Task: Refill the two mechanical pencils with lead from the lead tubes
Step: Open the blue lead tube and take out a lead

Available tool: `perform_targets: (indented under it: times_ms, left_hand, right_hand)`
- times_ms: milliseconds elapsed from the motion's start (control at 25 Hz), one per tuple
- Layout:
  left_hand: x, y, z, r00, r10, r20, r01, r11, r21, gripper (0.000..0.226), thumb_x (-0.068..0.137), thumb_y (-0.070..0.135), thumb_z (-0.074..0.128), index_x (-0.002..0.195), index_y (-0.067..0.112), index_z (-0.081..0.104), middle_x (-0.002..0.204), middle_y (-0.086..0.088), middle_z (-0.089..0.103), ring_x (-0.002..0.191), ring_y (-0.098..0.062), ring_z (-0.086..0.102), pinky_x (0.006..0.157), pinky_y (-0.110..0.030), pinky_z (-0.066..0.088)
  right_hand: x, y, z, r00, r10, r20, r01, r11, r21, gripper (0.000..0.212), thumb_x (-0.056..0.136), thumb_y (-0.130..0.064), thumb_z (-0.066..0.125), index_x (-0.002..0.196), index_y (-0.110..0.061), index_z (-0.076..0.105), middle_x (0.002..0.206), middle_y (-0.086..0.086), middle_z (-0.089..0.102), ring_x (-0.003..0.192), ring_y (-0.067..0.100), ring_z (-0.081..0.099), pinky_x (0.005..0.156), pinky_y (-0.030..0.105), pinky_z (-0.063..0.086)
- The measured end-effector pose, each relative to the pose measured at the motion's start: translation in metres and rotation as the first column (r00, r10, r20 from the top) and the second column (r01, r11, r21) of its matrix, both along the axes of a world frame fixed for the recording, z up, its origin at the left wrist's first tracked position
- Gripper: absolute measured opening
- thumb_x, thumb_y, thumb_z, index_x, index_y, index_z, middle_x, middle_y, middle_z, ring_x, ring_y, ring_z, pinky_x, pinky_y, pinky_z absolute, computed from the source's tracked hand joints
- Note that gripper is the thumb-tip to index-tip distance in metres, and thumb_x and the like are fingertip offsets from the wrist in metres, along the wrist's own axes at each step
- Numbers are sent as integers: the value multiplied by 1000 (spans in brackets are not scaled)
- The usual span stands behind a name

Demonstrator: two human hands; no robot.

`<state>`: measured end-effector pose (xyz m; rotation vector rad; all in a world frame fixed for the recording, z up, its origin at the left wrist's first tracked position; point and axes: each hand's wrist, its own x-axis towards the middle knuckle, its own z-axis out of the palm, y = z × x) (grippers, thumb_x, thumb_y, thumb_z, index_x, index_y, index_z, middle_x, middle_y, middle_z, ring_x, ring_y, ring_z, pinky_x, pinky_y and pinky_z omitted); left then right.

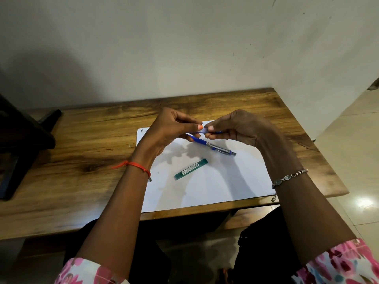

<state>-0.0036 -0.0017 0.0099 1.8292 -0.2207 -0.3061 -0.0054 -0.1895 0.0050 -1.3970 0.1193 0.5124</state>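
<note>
Both my hands are raised over a white sheet of paper [215, 187]. My left hand [172, 128] and my right hand [238, 128] pinch a small blue-purple lead tube [203, 131] between their fingertips, held level; most of it is hidden by my fingers. Below them a blue and silver mechanical pencil [213, 145] lies on the paper, its blue grip end running under my left fingers. A green lead tube [190, 169] lies flat on the paper nearer to me. A second pencil is not visible.
The paper rests on a wooden table [86, 144] that stands against a pale wall. A dark object [22, 136] stands at the table's left end. Tiled floor [352, 152] lies to the right of the table's edge.
</note>
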Motion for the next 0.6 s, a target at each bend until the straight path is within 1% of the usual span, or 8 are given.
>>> perform_targets:
  times_ms: [80, 240, 320, 440, 520, 600]
  left_hand:
    - [0, -2, 0, 1000, -1, 11, 1, 1000, -25, 14, 75, 4, 70, 89, 0, 71, 57, 5, 70, 57, -9, 66, 51, -18, 51]
    - [-1, -4, 1, 1000, 18, 12, -17, 998, -60, 6, 78, 3, 66, 81, 0, 71, 62, 1, 71, 59, -10, 67, 50, -18, 50]
    - [-1, -4, 1, 1000, 18, 15, -17, 998, -62, 8, 79, 2, 64, 83, -2, 71, 64, -3, 70, 59, -10, 67, 51, -18, 51]
    - [0, -3, -1, 1000, 18, 15, -17, 997, -72, 11, 79, -2, 64, 88, -4, 69, 58, 4, 70, 58, -9, 67, 55, -17, 53]
    - [1, -1, -3, 1000, 11, -5, -11, 996, -84, 17, 78, -4, 64, 94, -5, 68, 57, 5, 71, 57, -10, 68, 58, -16, 54]
    - [2, -1, -4, 1000, 0, -26, -3, 996, -88, 21, 78, -5, 64, 99, -7, 66, 57, 4, 71, 59, -10, 69, 62, -15, 55]
  right_hand:
    - [0, 2, -2, 999, -23, -29, 24, 1000, 19, 17, 79, 15, 57, 95, 15, 62, 80, 15, 72, 67, 21, 71, 62, 20, 57]
    - [0, 3, -2, 996, -52, -76, 56, 997, 56, 17, 79, 16, 55, 94, 16, 62, 78, 15, 73, 71, 23, 72, 63, 21, 58]
    - [0, 2, -2, 995, -52, -89, 58, 996, 65, 20, 80, 17, 54, 99, 17, 60, 81, 16, 73, 71, 22, 72, 63, 21, 58]
    - [0, 1, -1, 993, -72, -95, 78, 995, 59, 28, 80, 17, 55, 107, 18, 58, 92, 21, 69, 71, 22, 72, 63, 21, 58]
    - [1, 0, -1, 990, -100, -95, 106, 993, 60, 27, 80, 16, 55, 107, 18, 58, 88, 19, 70, 66, 21, 71, 61, 20, 58]
    - [1, -2, -1, 988, -125, -93, 131, 989, 67, 23, 81, 15, 55, 103, 18, 59, 76, 15, 73, 62, 19, 71, 60, 20, 57]
